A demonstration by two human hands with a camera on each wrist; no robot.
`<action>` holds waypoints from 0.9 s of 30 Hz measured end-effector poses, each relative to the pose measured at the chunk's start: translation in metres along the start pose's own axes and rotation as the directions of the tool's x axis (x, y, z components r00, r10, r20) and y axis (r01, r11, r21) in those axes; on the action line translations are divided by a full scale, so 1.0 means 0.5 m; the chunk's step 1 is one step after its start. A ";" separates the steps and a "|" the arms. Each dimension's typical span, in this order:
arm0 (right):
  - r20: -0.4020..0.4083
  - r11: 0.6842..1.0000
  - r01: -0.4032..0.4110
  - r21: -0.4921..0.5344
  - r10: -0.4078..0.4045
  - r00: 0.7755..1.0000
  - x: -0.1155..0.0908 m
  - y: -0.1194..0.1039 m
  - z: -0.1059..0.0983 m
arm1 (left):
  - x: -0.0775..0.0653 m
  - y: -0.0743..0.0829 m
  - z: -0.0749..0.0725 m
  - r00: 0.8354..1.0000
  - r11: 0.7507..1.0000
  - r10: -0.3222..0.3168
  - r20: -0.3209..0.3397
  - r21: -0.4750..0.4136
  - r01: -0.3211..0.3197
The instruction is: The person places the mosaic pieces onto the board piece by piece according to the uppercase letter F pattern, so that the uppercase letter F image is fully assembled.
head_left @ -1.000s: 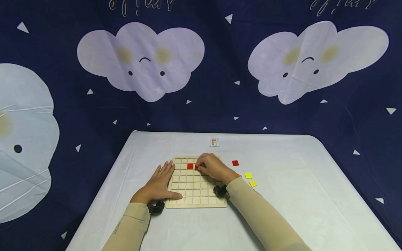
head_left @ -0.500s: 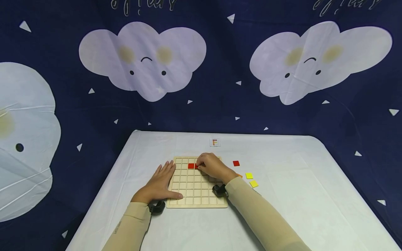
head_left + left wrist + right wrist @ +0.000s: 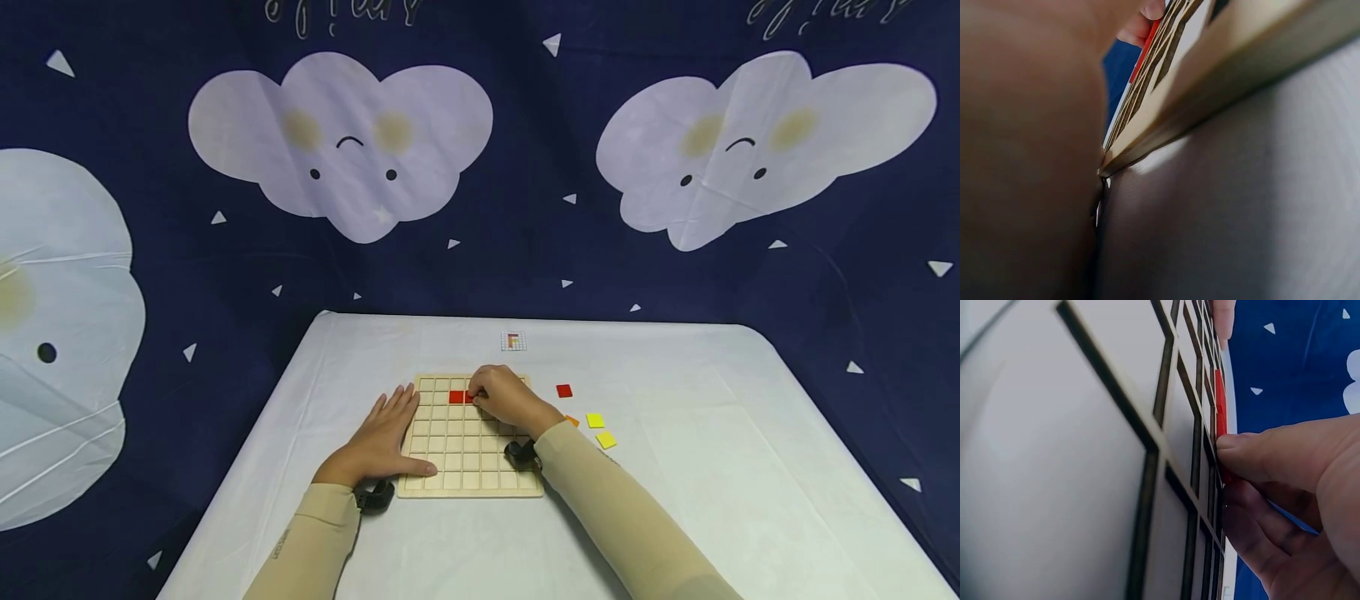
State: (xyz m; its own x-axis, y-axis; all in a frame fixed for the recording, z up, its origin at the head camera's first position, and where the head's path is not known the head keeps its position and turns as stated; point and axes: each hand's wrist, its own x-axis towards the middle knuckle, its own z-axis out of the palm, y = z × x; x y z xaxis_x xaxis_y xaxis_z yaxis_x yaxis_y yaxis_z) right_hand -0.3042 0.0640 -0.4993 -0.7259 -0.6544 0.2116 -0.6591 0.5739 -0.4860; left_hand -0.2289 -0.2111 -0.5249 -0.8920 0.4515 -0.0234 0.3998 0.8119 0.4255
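A wooden grid board [image 3: 472,460] with square cells lies flat on the white table. My left hand [image 3: 375,442] rests along its left edge, fingers straight and spread, the thumb over the lower left cells. In the upper part of the board one red square tile [image 3: 456,397] sits in a cell. Just to its right, my right hand [image 3: 510,400] pinches a second red tile [image 3: 469,398] at the board's surface. Thumb and fingertips [image 3: 1235,442] meet the red strip in the right wrist view. Most of this second tile is hidden by the hand.
Right of the board lie a loose red tile [image 3: 564,391], two yellow tiles [image 3: 595,421] and an orange tile [image 3: 572,421] partly covered by the right arm. A small printed grid card [image 3: 513,341] lies behind the board. A dark blue cloud-patterned cloth [image 3: 525,275] hangs behind the table.
The second red tile now sits flatter and level with the first one under my right fingers. My right wrist has shifted very slightly left. My left hand stays in place.
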 end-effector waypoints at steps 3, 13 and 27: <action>-0.002 1.000 -0.010 0.009 0.010 1.000 0.000 -0.001 0.001 | 0.001 -0.001 0.001 1.000 1.000 -0.001 0.004 0.004 0.001; -0.039 0.993 -0.082 0.083 0.085 0.996 -0.016 0.005 -0.013 | -0.002 0.003 -0.004 1.000 1.000 0.002 0.002 0.000 -0.002; -0.171 0.951 -0.221 0.215 0.260 0.950 -0.082 0.069 -0.081 | -0.003 0.005 -0.006 1.000 1.000 0.005 -0.001 -0.004 -0.005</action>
State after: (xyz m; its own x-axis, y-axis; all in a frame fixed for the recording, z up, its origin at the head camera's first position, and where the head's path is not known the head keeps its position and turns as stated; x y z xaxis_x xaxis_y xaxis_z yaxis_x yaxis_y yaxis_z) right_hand -0.3054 0.1305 -0.4905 -0.8947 -0.3890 0.2197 -0.4240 0.5849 -0.6914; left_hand -0.2270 -0.2110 -0.5212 -0.8904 0.4548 -0.0204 0.4030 0.8083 0.4293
